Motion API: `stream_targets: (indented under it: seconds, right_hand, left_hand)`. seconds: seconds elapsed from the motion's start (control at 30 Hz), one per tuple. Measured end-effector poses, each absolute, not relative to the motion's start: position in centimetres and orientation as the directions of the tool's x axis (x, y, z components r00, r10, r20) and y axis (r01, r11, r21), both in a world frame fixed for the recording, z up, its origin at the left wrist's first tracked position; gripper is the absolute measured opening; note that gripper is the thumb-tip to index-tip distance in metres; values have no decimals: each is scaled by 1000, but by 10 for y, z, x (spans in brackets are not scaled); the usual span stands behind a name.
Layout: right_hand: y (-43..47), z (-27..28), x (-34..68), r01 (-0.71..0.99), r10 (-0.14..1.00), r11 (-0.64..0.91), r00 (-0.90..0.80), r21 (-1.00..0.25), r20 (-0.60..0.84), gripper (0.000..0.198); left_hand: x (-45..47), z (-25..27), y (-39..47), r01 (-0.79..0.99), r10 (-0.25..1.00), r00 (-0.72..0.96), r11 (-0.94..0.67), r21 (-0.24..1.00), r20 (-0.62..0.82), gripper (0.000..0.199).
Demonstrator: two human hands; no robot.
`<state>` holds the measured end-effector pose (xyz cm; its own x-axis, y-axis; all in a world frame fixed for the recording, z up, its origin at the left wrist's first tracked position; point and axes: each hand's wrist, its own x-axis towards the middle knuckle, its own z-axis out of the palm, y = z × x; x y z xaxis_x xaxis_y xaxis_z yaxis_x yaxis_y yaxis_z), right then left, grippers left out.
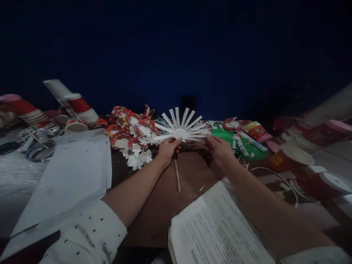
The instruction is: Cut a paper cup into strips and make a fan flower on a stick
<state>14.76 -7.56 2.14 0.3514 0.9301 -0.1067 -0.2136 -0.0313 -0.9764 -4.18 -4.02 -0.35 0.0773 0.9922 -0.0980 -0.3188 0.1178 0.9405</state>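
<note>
A white paper piece (180, 134), cut into strips that radiate from a round centre, is held up in the middle of the head view. My left hand (168, 149) is closed on its lower centre, thumb on the front. At the right side, my right hand (220, 148) pinches the end of one strip between thumb and fingers. A thin wooden stick (177, 175) slants down from beneath my left hand; its upper end is hidden, and I cannot tell whether it is attached to the paper.
Red and white paper cut-outs (134, 132) are heaped behind my left hand. Stacked paper cups (81, 110) lie at both sides. White sheets (79, 165) lie left, an open book (214, 223) in front. Glue tubes (242, 147) rest on green paper (254, 152) at right.
</note>
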Motion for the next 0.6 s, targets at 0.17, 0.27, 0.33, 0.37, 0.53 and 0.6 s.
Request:
stream_targets:
  seconds: [0.17,0.27,0.33,0.37,0.53,0.6]
  right_hand:
    - [-69,16,152,-71,897,34,442,-997,-1,27]
    - [-71,19,150,-79,867,43,498,-996,-2,26]
    - [-73,21,149,-71,859,40,512,-997,-2,24]
    - [-73,21,148,-68,859,40,511,-997,-1,23]
    - [-73,19,148,-67,876,64,482,-996,24,20]
    - [-73,18,148,-79,886,53,463,-995,11,21]
  left_hand:
    - [-41,-6,-40,-319,991,101,110,941,-82,35]
    - [-41,-8,-40,-309,991,108,113,944,-83,34]
    - [-41,-8,-40,-305,990,114,112,946,-80,33]
    - [-41,-7,-40,-304,990,118,111,946,-78,33]
    - [-41,-5,-40,-302,990,118,112,947,-80,31]
    - [-41,-5,-40,-307,990,117,115,945,-82,30]
